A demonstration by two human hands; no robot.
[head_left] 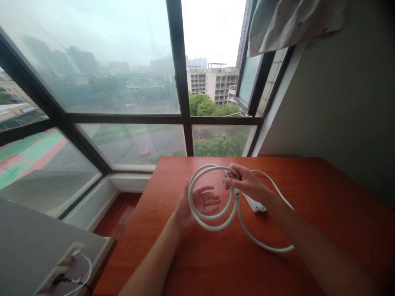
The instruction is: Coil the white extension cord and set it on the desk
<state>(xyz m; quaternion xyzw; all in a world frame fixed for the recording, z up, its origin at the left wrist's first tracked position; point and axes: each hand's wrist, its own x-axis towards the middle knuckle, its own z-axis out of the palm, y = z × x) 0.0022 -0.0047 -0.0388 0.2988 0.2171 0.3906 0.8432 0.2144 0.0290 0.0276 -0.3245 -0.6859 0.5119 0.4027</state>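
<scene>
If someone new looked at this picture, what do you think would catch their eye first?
Most likely the coiled white cable, held up in loops by the right hand over the reddish-brown table, with the left hand open behind the loops. Next would probably come the large dark-framed window beyond the table, with its hazy view of buildings and trees.

The person's left forearm (154, 257) and right forearm (304, 226) are bare, widening from narrower wrists (180, 222); left hand (200, 201) and right hand (244, 179) are bare, with slim fingers (211, 202).
</scene>
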